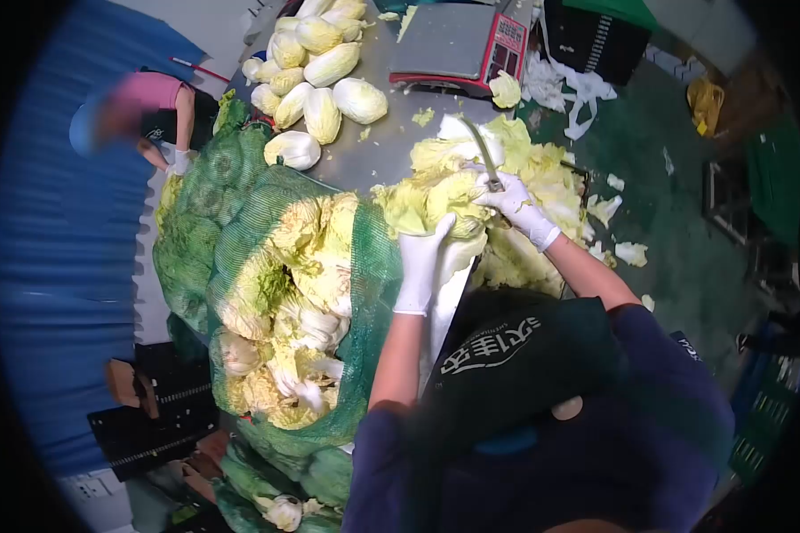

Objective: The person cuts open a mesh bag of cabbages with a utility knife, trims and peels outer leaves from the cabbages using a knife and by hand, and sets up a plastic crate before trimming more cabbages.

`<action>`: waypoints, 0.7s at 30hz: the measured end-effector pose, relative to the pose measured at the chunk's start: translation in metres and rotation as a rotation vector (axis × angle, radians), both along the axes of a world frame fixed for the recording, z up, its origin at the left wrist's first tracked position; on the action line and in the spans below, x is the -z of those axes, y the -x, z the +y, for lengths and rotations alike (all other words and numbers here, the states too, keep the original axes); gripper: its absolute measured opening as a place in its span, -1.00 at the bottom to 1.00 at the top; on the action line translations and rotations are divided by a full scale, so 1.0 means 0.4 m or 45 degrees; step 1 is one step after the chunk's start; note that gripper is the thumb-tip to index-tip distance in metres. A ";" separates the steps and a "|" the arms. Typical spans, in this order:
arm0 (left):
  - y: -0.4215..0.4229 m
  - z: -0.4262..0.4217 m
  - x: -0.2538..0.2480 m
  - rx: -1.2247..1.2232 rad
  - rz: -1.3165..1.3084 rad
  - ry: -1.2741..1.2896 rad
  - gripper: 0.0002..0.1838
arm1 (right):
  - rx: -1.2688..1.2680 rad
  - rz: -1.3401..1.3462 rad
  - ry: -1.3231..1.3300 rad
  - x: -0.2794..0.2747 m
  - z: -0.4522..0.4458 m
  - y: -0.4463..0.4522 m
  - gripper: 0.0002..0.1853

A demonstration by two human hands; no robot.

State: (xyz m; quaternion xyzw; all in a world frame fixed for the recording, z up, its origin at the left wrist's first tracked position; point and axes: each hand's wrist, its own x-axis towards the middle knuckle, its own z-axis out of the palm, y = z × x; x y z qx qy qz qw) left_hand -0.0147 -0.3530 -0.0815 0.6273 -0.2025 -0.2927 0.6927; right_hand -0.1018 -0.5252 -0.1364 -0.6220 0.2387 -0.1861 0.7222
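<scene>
My left hand (pixel 422 262), in a white glove, is closed around the lower side of a napa cabbage (pixel 422 202) with loose yellow-green outer leaves. The gloved right hand (pixel 520 209) grips a knife (pixel 482 149), its narrow, curved blade pointing away from me over the leaves. Its handle is mostly hidden in my fingers. Beyond and to the right of both hands lies a heap of loose cabbage leaves (pixel 542 169). Just left of my left forearm, an open green mesh sack (pixel 373 284) holds several untrimmed cabbages (pixel 307 231).
Several pale, trimmed cabbages (pixel 323 114) are piled on the metal table (pixel 364 160). A red-edged scale (pixel 444 40) stands at the back. At left, a person (pixel 156 102) reaches toward more filled mesh sacks (pixel 187 222). Leaf scraps (pixel 631 254) lie on the green floor.
</scene>
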 end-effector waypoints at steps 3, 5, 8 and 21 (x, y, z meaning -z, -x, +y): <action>0.000 -0.021 0.004 0.093 -0.380 -0.452 -0.22 | 0.139 -0.110 -0.379 -0.036 0.003 0.037 -0.69; -0.023 -0.035 0.056 0.143 -0.713 -0.759 -0.09 | 0.373 -0.128 -0.400 -0.044 -0.033 0.068 -0.66; -0.009 -0.030 0.068 0.110 -1.198 -0.946 -0.01 | 0.681 -0.107 -0.706 0.062 -0.175 0.131 -0.73; 0.044 -0.075 0.079 0.066 -0.883 -1.127 -0.40 | 0.340 0.033 0.839 -0.021 0.027 0.109 -0.31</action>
